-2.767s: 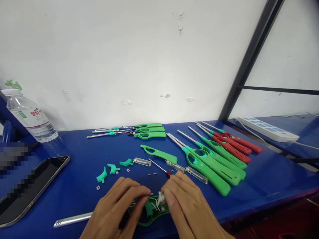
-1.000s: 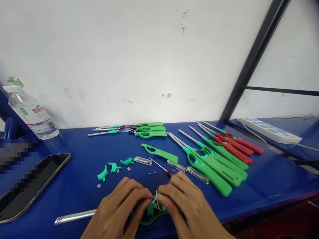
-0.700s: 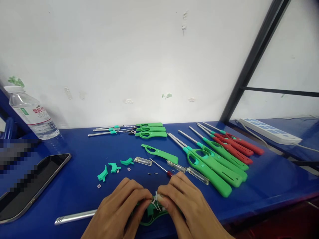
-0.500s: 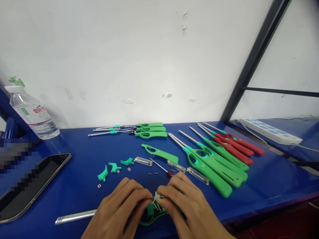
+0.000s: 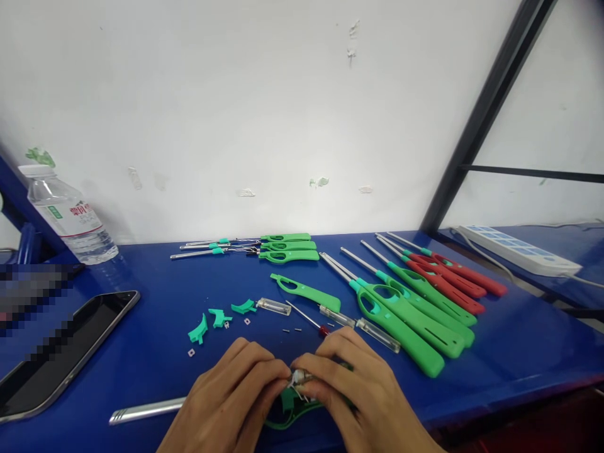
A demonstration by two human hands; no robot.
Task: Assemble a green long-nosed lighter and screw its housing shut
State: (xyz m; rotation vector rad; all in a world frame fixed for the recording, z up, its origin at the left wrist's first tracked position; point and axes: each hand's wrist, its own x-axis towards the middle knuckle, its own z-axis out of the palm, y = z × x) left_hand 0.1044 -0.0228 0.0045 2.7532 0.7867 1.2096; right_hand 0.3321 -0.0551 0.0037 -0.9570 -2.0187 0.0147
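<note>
My left hand and my right hand meet at the front of the blue table. Between their fingertips is a small whitish lighter part with thin wires, pinched from both sides. The fingers cover most of it, so its exact kind stays unclear. Below lies an opened green lighter handle, partly hidden by my hands. A silver lighter tube sticks out to the left of my left hand. Close beyond my right hand lie a red-handled screwdriver and a clear fuel tank.
Teal triggers, tiny square pieces and screws lie beyond my hands, with a loose green shell. Green lighters and red lighters stand in rows at right. A phone and water bottle are left; a power strip is right.
The whitish part between my fingertips has turned slightly, and my right fingers have closed in on it from the right. The whole view has shifted a little.
</note>
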